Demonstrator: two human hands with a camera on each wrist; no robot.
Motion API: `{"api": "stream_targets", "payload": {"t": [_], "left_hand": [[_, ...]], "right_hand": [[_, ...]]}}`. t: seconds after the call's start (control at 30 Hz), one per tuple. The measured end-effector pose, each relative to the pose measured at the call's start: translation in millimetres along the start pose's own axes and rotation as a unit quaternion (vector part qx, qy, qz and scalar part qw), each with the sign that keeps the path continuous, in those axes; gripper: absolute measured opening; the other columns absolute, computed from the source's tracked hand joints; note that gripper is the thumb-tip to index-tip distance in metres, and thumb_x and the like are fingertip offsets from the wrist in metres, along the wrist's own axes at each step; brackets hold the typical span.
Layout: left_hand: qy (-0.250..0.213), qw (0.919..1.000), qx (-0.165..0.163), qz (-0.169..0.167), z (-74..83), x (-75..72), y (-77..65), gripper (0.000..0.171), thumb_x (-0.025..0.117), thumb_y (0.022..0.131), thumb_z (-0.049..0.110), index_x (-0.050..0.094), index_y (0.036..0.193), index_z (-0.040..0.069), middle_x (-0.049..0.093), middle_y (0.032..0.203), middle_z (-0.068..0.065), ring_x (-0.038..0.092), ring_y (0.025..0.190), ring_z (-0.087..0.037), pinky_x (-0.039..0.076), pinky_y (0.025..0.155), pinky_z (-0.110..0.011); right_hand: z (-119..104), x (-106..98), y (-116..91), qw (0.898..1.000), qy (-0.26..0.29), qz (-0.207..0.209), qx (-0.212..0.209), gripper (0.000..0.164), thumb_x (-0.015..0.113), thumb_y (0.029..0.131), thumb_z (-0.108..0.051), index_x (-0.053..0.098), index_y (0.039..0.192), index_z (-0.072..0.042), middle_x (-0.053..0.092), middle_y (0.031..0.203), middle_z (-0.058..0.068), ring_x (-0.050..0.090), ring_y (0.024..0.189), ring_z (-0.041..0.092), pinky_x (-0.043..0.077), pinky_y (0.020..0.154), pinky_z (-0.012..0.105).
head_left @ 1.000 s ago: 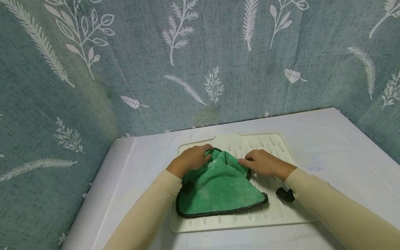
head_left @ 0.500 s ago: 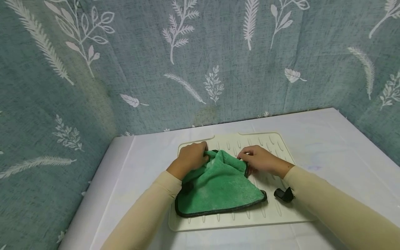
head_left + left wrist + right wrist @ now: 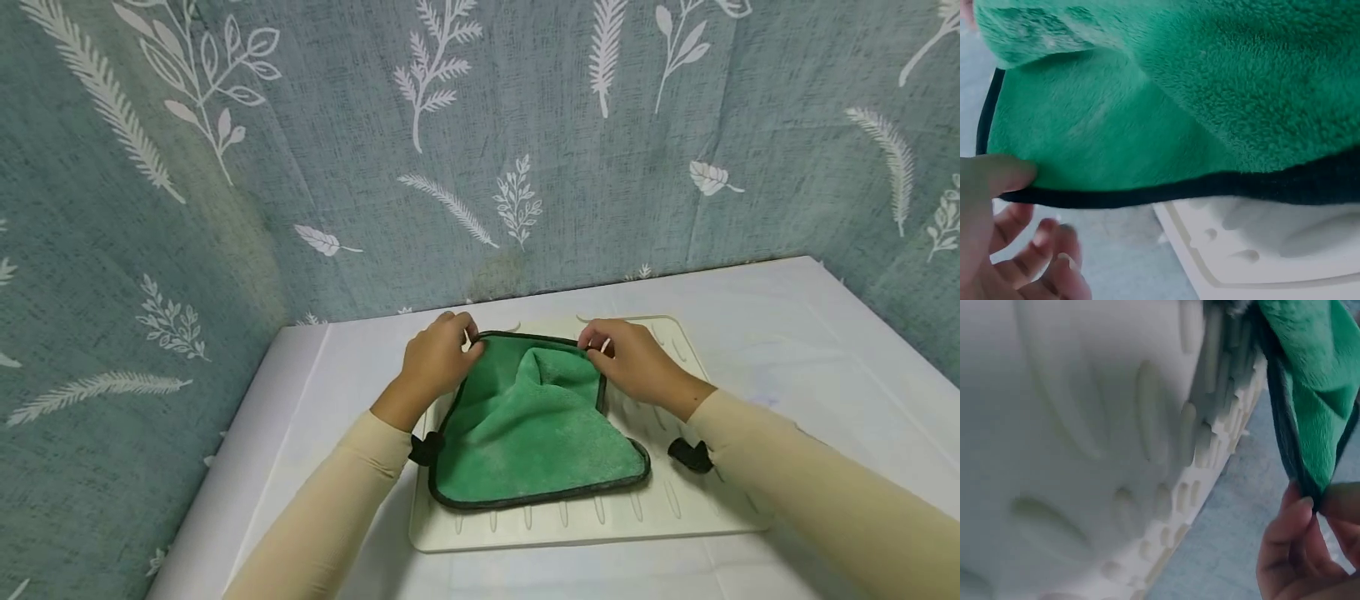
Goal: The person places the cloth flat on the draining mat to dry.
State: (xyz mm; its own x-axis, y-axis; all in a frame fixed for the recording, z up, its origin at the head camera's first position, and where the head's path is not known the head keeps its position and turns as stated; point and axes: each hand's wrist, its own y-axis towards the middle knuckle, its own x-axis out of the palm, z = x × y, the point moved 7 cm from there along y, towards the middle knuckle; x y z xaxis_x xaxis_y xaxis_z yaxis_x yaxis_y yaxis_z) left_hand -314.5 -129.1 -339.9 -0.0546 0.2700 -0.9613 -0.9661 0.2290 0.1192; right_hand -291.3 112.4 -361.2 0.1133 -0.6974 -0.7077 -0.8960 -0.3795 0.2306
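Note:
A green plush cloth (image 3: 532, 446) with a black bound edge lies rumpled, a raised fold in its middle and its far edge lifted. My left hand (image 3: 438, 354) pinches the far left corner; in the left wrist view the thumb (image 3: 1013, 173) presses on top of that corner. At the far right corner, my right hand (image 3: 630, 358) pinches the black edge between thumb and fingers, as the right wrist view shows with the cloth (image 3: 1319, 425) hanging in a narrow fold. Beneath the cloth is a cream ribbed mat (image 3: 540, 533), partly covered.
The mat lies on a white-covered table (image 3: 352, 400). A blue-green fabric wall (image 3: 480, 208) with white leaf prints stands behind and at both sides. Black straps sit at the left wrist (image 3: 426, 448) and the right wrist (image 3: 690, 455).
Both hands have moved away from me, lifting the cloth's far edge. The far left corner, bunched before, is now spread out. My right hand now pinches the far right corner.

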Motion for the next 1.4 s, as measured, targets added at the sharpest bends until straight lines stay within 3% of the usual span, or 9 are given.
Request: {"api": "stream_targets", "payload": {"t": [0.2, 0.43, 0.53, 0.67, 0.77, 0.87, 1.0, 1.2, 1.4], "left_hand": [[-0.046, 0.9988, -0.01, 0.013, -7.0, -2.6, 0.9, 0.016, 0.063, 0.097, 0.029, 0.058, 0.092, 0.015, 0.063, 0.082, -0.002, 0.045, 0.055, -0.016, 0.033, 0.049, -0.029], [-0.094, 0.9955, -0.009, 0.008, -12.3, -1.3, -1.6, 0.014, 0.06, 0.099, 0.027, 0.056, 0.094, 0.014, 0.064, 0.082, -0.002, 0.039, 0.051, -0.014, 0.029, 0.047, -0.027], [-0.109, 0.9939, -0.009, 0.016, -15.3, -4.0, -2.1, 0.013, 0.058, 0.099, 0.026, 0.055, 0.094, 0.014, 0.065, 0.083, -0.002, 0.038, 0.051, -0.014, 0.029, 0.048, -0.028], [-0.115, 0.993, -0.018, 0.018, -20.4, -6.6, -1.9, 0.013, 0.056, 0.099, 0.027, 0.055, 0.095, 0.015, 0.066, 0.087, -0.002, 0.04, 0.052, -0.014, 0.031, 0.048, -0.028], [-0.116, 0.9928, -0.021, 0.019, -22.9, -9.0, -1.7, 0.013, 0.056, 0.1, 0.028, 0.056, 0.097, 0.015, 0.066, 0.087, -0.003, 0.042, 0.052, -0.015, 0.032, 0.048, -0.028], [-0.119, 0.9923, -0.023, 0.022, -24.1, -11.1, -1.5, 0.015, 0.056, 0.101, 0.028, 0.056, 0.097, 0.014, 0.067, 0.089, -0.004, 0.044, 0.053, -0.015, 0.033, 0.048, -0.028], [-0.115, 0.9925, -0.032, 0.025, -26.6, -12.2, -0.6, 0.016, 0.056, 0.101, 0.029, 0.056, 0.098, 0.014, 0.068, 0.093, -0.004, 0.045, 0.054, -0.015, 0.033, 0.049, -0.029], [-0.106, 0.9926, -0.046, 0.036, -30.6, -15.5, 2.5, 0.017, 0.056, 0.101, 0.031, 0.058, 0.103, 0.014, 0.07, 0.1, -0.006, 0.046, 0.055, -0.017, 0.034, 0.05, -0.029], [-0.109, 0.9916, -0.064, 0.031, -35.1, -12.1, 8.0, 0.021, 0.055, 0.102, 0.033, 0.059, 0.107, 0.013, 0.07, 0.098, -0.007, 0.052, 0.059, -0.019, 0.038, 0.052, -0.03]], "right_hand": [[-8, 4, 11, 0.998, -0.051, 0.023, -0.012, 0.019, 0.059, 0.097, 0.001, 0.062, 0.114, -0.004, 0.064, 0.093, 0.01, 0.055, 0.07, 0.016, 0.046, 0.063, 0.032], [12, 22, 12, 0.992, 0.052, -0.084, 0.076, 0.031, 0.055, 0.101, -0.013, 0.054, 0.13, -0.003, 0.064, 0.09, 0.011, 0.055, 0.064, 0.018, 0.046, 0.059, 0.032], [20, 27, 6, 0.981, 0.083, -0.137, 0.11, 0.023, 0.058, 0.101, -0.021, 0.062, 0.115, -0.004, 0.063, 0.084, 0.007, 0.056, 0.068, 0.019, 0.046, 0.062, 0.033], [18, 25, -1, 0.977, 0.087, -0.171, 0.097, 0.021, 0.063, 0.099, -0.022, 0.059, 0.085, -0.007, 0.054, 0.073, 0.003, 0.046, 0.064, 0.016, 0.041, 0.062, 0.032], [12, 17, -3, 0.984, 0.061, -0.152, 0.07, 0.018, 0.061, 0.1, -0.02, 0.054, 0.088, -0.008, 0.055, 0.078, 0.004, 0.043, 0.064, 0.016, 0.039, 0.062, 0.033], [7, 8, -1, 0.992, 0.026, -0.111, 0.045, 0.009, 0.059, 0.101, -0.014, 0.056, 0.102, -0.006, 0.064, 0.091, 0.01, 0.052, 0.068, 0.014, 0.044, 0.063, 0.032], [-1, -3, 3, 0.998, -0.013, -0.061, 0.019, 0.014, 0.057, 0.099, -0.004, 0.059, 0.113, -0.003, 0.068, 0.097, 0.015, 0.057, 0.066, 0.013, 0.047, 0.06, 0.031], [-14, -20, 9, 0.999, -0.044, -0.01, -0.005, 0.021, 0.049, 0.101, 0.0, 0.063, 0.116, -0.002, 0.067, 0.099, 0.016, 0.052, 0.064, 0.016, 0.044, 0.059, 0.032], [-19, -29, 21, 0.996, -0.09, 0.012, -0.026, 0.027, 0.045, 0.099, 0.005, 0.064, 0.118, 0.002, 0.066, 0.111, 0.02, 0.059, 0.084, 0.025, 0.047, 0.073, 0.039]]}}
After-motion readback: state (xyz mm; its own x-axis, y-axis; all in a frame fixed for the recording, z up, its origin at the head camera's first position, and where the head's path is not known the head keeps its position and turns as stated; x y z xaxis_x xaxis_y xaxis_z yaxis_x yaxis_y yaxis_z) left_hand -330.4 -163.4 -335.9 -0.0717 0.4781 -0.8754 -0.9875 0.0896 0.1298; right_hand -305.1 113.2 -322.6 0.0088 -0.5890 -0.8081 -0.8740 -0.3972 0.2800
